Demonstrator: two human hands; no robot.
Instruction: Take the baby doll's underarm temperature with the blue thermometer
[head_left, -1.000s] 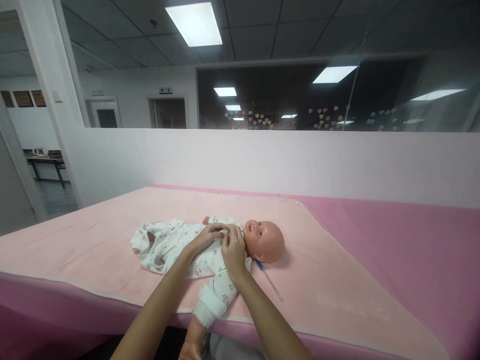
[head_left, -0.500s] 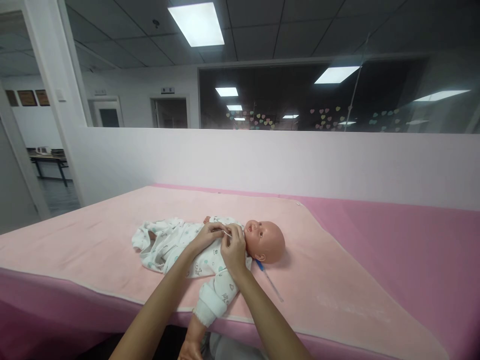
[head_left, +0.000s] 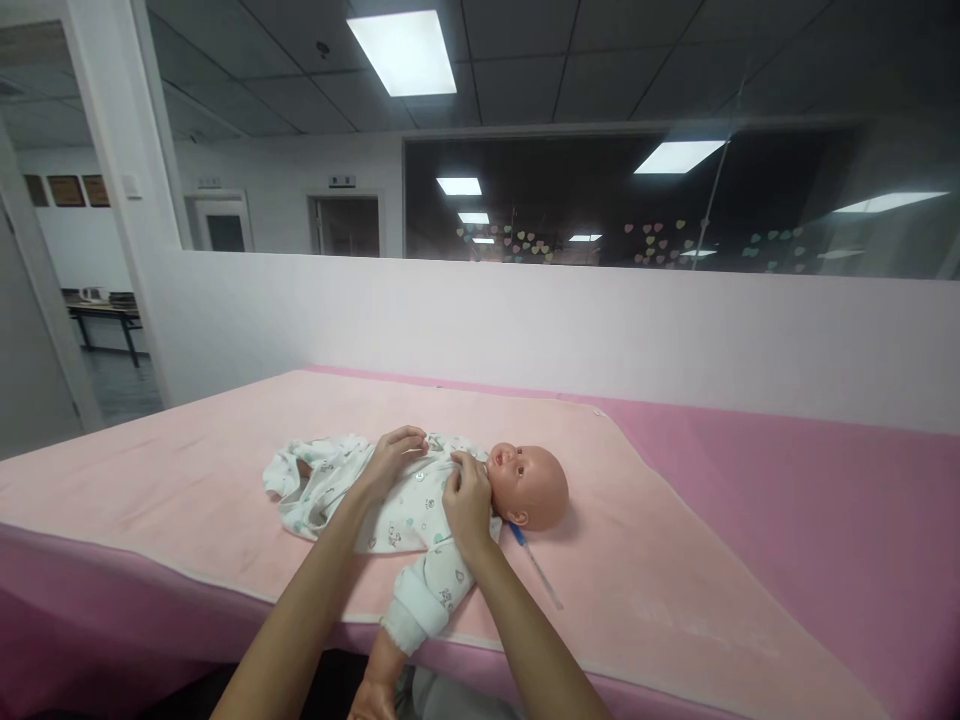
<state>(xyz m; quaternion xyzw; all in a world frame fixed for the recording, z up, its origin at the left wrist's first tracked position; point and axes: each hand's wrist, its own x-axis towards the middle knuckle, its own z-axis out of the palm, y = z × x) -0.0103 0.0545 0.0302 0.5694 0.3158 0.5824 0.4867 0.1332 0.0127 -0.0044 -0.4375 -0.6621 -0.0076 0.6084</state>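
Pink surface (head_left: 817, 490), partly covered beneath the doll by a peach sheet (head_left: 675, 560). Baby doll (head_left: 427, 505), lying on its back on the sheet, dressed in a white printed romper (head_left: 397, 535). Left hand (head_left: 397, 455), over the doll's midsection, fingers slack and lightly bent. Right hand (head_left: 469, 492), at the doll's upper chest beside the chin, fingers curled; whether they pinch fabric cannot be told. Blue-ended clear tube (head_left: 540, 570), on the sheet just beside the doll's head.

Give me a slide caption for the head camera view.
Left hand and right hand over a doll in patterned white clothes, on its back on a pink sheet.
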